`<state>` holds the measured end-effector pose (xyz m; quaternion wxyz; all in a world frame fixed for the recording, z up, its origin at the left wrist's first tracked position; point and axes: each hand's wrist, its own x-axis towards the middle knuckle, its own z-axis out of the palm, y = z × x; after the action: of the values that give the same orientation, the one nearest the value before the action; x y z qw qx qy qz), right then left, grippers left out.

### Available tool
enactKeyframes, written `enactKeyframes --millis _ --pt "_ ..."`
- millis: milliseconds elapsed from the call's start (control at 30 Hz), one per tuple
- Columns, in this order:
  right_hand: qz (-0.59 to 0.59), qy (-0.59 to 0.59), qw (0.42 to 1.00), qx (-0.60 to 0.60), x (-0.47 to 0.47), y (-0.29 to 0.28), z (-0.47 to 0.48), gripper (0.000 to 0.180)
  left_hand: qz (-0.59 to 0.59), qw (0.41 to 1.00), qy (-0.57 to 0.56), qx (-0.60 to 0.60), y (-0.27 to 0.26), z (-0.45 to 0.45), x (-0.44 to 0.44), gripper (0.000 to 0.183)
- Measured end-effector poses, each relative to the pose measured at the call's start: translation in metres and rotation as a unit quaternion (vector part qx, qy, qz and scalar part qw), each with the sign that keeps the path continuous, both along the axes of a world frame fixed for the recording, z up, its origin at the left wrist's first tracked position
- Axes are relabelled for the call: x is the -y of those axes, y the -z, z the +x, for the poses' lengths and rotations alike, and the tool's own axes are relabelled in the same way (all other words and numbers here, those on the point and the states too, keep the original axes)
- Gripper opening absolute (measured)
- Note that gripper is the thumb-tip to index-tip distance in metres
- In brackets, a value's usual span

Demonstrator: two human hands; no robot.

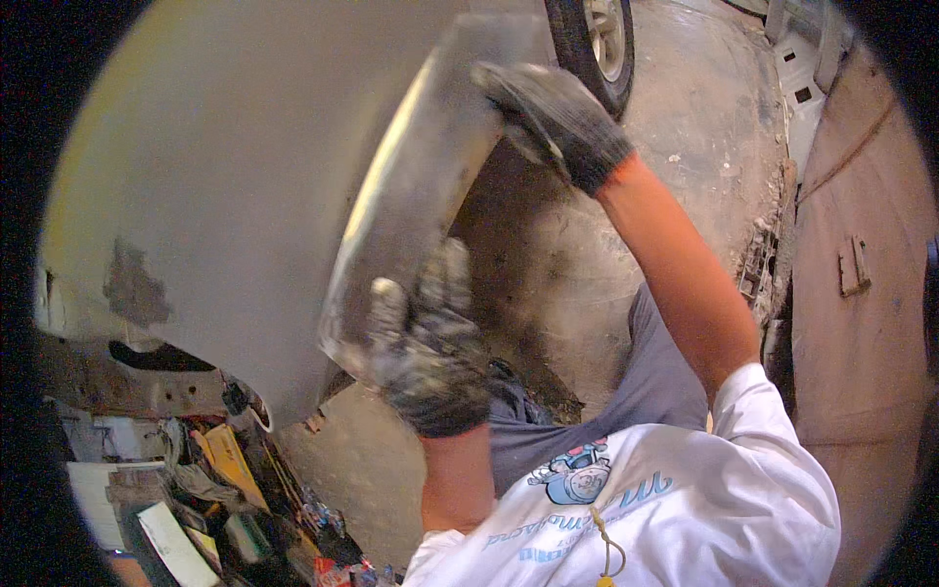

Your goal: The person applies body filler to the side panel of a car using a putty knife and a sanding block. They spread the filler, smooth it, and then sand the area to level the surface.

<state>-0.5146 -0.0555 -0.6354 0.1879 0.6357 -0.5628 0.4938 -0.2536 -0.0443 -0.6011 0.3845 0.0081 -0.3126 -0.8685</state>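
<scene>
A curved grey car body panel section (411,183) runs in front of me, with a bright highlight along its left edge. My left hand (433,352), in a dark, soiled work glove, is on its lower end, thumb and fingers at the edge. Higher up, my right hand (554,121) in a matching glove curls over the panel's upper end. Both hands and the section are motion-blurred. I cannot tell whether this section is loose or fixed to the large grey bodywork (242,147) beside it. A dark patch (136,282) marks that bodywork at left.
A car wheel (605,44) stands beyond my right hand. Below the bodywork, an opening (165,357) shows at left. Assorted parts and scraps (235,506) lie piled at lower left. Along the right runs a brownish panel (851,330), with rubble (759,257) at its edge.
</scene>
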Motion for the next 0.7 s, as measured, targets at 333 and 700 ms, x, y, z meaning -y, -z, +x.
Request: enactKeyframes --millis 333,700 --pt "0.5 0.099 0.818 0.266 -0.056 0.248 0.012 0.038 0.275 0.863 -0.208 0.37 0.163 0.055 -0.024 0.032" --pt "0.114 0.099 0.842 0.518 0.057 0.151 0.038 0.032 0.289 0.82 -0.262 0.419 0.201 0.107 0.01 0.032"
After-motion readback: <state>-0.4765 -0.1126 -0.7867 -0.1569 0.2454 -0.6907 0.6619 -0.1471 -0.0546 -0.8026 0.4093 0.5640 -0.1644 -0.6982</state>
